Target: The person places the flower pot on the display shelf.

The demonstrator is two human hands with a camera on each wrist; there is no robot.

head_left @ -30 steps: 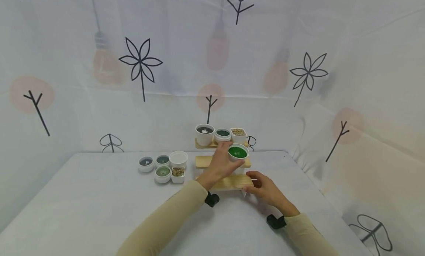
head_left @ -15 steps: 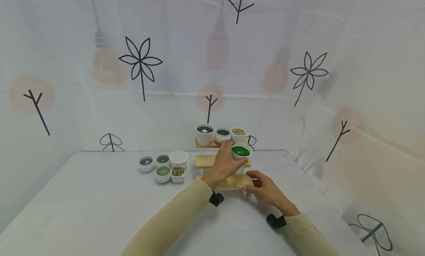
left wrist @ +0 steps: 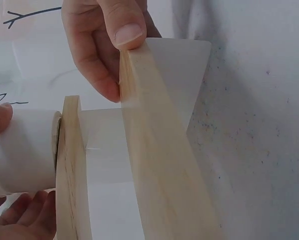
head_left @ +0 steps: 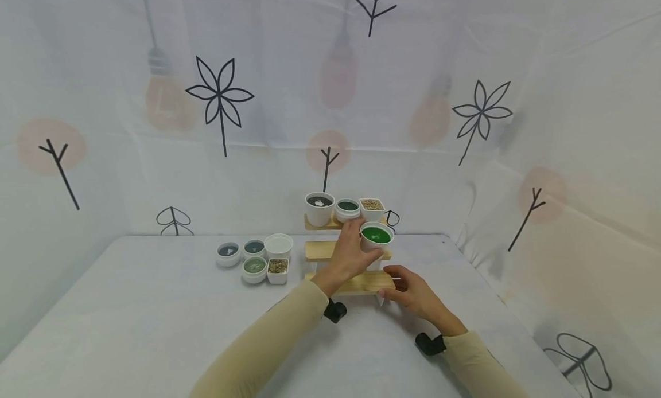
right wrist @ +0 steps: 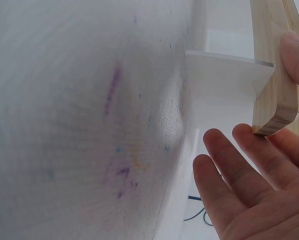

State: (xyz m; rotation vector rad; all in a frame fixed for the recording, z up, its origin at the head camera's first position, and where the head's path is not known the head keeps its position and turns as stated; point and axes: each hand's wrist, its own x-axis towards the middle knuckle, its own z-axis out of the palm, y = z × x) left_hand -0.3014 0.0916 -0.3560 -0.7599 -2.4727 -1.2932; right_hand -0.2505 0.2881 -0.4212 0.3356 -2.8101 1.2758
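My left hand (head_left: 347, 259) grips a round white cup (head_left: 377, 235) with bright green contents, thumb and fingers around its sides. In the left wrist view the cup (left wrist: 27, 150) has its base right at the middle board (left wrist: 72, 170) of a three-tier wooden shelf stand. At the stand's lowest board (head_left: 364, 281), my right hand (head_left: 411, 293) pinches the right end. Seen from the right wrist, the thumb (right wrist: 295, 60) lies on one face of that board, with the index finger (right wrist: 259, 150) at its corner and the other fingers spread loosely.
On the top board stand a tall white cup (head_left: 319, 211), a round jar (head_left: 347, 210) with dark green contents and a square cup (head_left: 372, 209) of grainy bits. Left of the stand, several small white containers cluster around a round bowl (head_left: 278, 246). A patterned white cloth (head_left: 258, 180) hangs behind.
My left hand has shifted slightly right with the green-filled cup, mostly in the first half second. The right hand keeps its place on the lowest board.
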